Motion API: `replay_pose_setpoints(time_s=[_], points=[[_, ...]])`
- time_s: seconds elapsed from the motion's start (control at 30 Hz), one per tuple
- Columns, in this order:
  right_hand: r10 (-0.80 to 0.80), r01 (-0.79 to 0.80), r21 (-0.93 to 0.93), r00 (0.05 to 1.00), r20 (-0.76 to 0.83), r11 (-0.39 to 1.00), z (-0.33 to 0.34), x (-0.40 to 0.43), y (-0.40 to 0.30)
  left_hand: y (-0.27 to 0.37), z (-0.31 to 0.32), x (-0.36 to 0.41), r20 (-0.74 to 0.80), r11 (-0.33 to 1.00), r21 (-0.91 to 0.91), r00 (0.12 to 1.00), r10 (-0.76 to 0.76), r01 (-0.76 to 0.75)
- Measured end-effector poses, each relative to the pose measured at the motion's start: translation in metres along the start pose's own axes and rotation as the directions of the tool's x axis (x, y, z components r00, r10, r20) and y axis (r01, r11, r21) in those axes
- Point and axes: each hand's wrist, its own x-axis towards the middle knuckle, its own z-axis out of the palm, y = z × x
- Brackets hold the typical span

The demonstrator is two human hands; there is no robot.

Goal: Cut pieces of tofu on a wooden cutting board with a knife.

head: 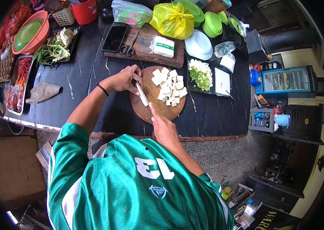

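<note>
A round wooden cutting board (pixel 150 110) lies before me, with a pile of white cubes, tofu by their look, (pixel 170 86) on its right part. My left hand (pixel 127 80) is at the board's upper left edge, its fingers bent around the upper end of a narrow pale strip (pixel 142 94), which may be a knife blade or a piece of food. My right hand (pixel 163 126) is at the board's lower edge, closed around what seems to be a knife handle, mostly hidden; its index finger reaches to the strip's lower end.
Behind the board lies a wooden slab (pixel 147 59) with scissors (pixel 129 47), a phone (pixel 115 37) and a white packet (pixel 164 46). A black tray of chopped greens (pixel 200 75) is at right. A grey cloth (pixel 44 92) and a chili tray (pixel 21 83) are at left.
</note>
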Motion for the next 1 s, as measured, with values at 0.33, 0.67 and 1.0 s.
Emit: replay_pose_setpoints(time_s=[0.33, 0.67, 1.0], points=[[0.015, -0.014, -0.028, 0.999, 0.038, 1.0, -0.011, 0.005, -0.002, 0.003, -0.001, 0.0, -0.027, 0.999, 0.046, 1.0, 0.016, -0.015], [0.005, -0.004, -0.047, 1.0, 0.02, 0.999, -0.009, 0.001, -0.003, -0.002, -0.006, -0.001, 0.014, 0.999, 0.0, 0.999, 0.043, -0.043], [0.033, -0.031, -0.037, 0.998, 0.048, 0.999, -0.014, -0.005, -0.003, -0.003, -0.005, -0.001, 0.01, 0.997, 0.011, 0.997, 0.07, -0.07]])
